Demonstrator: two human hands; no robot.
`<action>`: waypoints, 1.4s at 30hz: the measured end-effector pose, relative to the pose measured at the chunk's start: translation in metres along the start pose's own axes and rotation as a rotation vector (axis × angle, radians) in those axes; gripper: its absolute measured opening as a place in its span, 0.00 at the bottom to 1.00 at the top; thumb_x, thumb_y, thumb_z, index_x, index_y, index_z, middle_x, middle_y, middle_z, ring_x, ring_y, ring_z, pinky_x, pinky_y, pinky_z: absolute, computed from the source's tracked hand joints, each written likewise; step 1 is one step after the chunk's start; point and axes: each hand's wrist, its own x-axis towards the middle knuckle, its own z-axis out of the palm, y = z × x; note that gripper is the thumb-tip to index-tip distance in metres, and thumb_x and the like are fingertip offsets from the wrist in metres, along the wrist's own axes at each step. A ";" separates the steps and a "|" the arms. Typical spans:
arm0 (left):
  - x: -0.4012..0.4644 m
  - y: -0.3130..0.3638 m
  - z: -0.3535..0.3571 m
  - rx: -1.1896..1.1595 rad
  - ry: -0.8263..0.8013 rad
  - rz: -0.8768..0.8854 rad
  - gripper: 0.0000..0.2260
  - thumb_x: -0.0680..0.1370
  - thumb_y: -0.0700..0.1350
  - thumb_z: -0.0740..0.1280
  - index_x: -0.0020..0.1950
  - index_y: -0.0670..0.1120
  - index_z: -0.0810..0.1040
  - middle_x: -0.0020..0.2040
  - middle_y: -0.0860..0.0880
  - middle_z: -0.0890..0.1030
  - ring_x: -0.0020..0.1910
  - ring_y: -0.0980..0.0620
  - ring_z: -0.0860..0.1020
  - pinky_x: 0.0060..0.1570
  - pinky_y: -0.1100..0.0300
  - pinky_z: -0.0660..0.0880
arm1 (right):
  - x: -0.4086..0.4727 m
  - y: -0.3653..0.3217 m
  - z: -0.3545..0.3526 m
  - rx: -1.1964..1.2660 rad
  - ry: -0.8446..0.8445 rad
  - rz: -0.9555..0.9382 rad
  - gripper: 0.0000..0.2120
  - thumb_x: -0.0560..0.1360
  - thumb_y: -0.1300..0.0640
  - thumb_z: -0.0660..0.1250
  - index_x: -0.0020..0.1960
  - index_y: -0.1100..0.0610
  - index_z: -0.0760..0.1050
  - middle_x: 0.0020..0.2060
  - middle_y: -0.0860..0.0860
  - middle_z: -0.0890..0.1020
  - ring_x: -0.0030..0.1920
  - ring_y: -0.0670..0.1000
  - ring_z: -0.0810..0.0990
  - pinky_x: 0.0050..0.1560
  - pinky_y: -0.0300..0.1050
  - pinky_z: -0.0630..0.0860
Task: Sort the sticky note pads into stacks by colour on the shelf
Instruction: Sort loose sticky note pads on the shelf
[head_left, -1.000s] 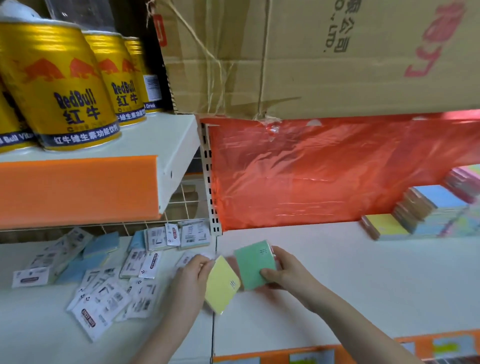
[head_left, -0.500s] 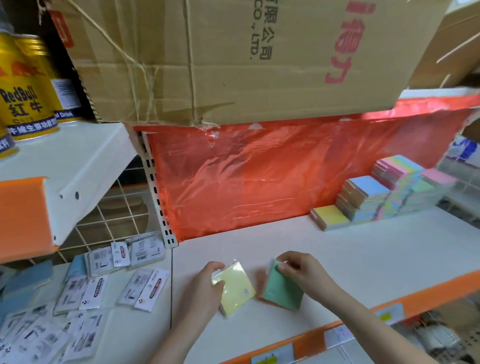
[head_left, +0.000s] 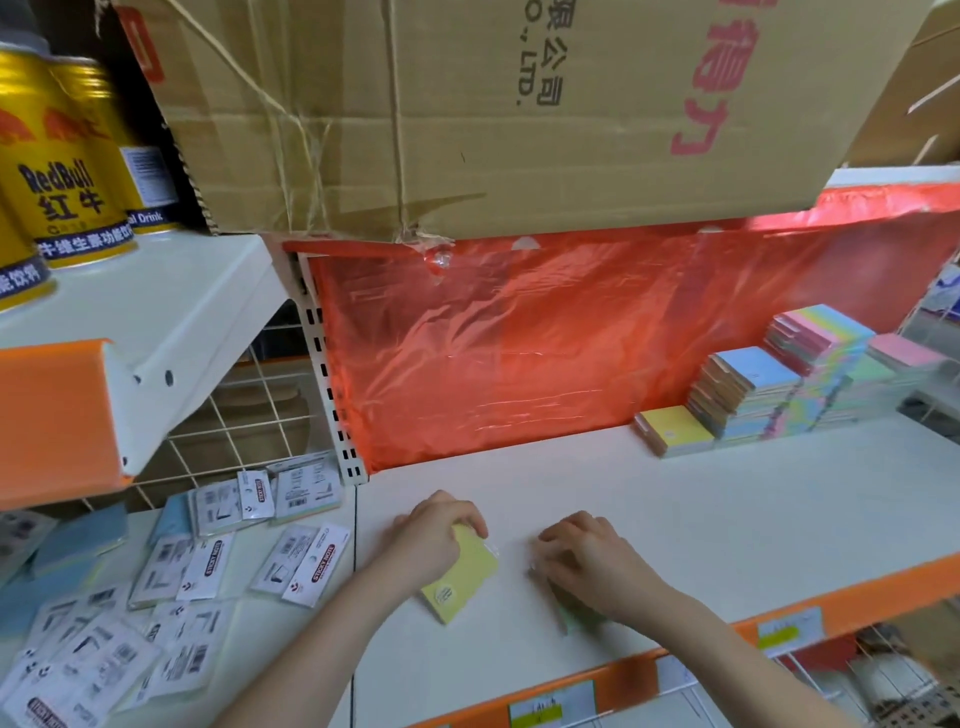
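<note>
Setting down two pads on the shelf (head_left: 675, 519): my left hand (head_left: 434, 540) grips the yellow pad (head_left: 462, 577), my right hand (head_left: 587, 564) presses the green pad (head_left: 574, 610) just right of it. Next, I'd judge, each needs releasing as its own stack.

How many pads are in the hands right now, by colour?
Yellow: 1, the yellow pad lying on the shelf under the left hand.
Green: 1, the green pad, mostly hidden under the right hand.
Total: 2
</note>
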 end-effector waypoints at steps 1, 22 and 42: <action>0.001 0.001 0.003 -0.005 -0.039 0.035 0.29 0.73 0.30 0.52 0.44 0.67 0.73 0.53 0.57 0.70 0.60 0.52 0.70 0.60 0.57 0.66 | -0.003 -0.002 -0.002 0.017 -0.083 0.003 0.28 0.73 0.38 0.65 0.69 0.47 0.66 0.66 0.46 0.67 0.67 0.51 0.64 0.66 0.46 0.66; -0.008 0.020 0.037 0.528 0.086 0.276 0.31 0.49 0.68 0.68 0.47 0.54 0.82 0.47 0.59 0.79 0.42 0.57 0.80 0.35 0.64 0.77 | -0.024 0.028 -0.026 -0.029 -0.008 -0.047 0.42 0.67 0.40 0.72 0.74 0.52 0.59 0.70 0.47 0.65 0.69 0.47 0.62 0.68 0.40 0.62; 0.075 0.246 0.102 0.296 0.195 0.392 0.32 0.70 0.56 0.70 0.72 0.54 0.65 0.73 0.56 0.63 0.72 0.56 0.59 0.67 0.56 0.58 | -0.071 0.226 -0.156 -0.015 0.189 -0.049 0.40 0.69 0.44 0.72 0.75 0.54 0.58 0.72 0.47 0.62 0.72 0.45 0.58 0.66 0.28 0.53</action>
